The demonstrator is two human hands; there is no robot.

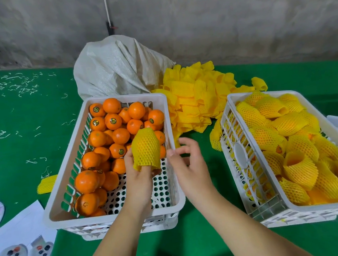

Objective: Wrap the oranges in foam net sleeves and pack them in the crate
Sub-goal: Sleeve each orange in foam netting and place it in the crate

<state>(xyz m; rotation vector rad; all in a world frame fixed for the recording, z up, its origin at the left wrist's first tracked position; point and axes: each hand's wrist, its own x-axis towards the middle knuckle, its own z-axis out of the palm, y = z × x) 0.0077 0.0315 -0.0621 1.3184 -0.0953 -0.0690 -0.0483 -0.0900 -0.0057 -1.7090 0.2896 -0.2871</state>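
Looks like a small fruit-packing shed or storeroom, not a home or shop. Bare, stained concrete wall (214, 17) at the far side. Green cloth-covered table (16, 128) strewn with pale shavings at far left. White slotted plastic crate (115, 216) of loose stickered oranges (101, 135) in the middle, a second crate (239, 162) of netted fruit (291, 135) at right. Heap of yellow foam sleeves (198, 95) between them, far side, beside a woven sack (115, 68). Printed sheets (18, 239) at near left.
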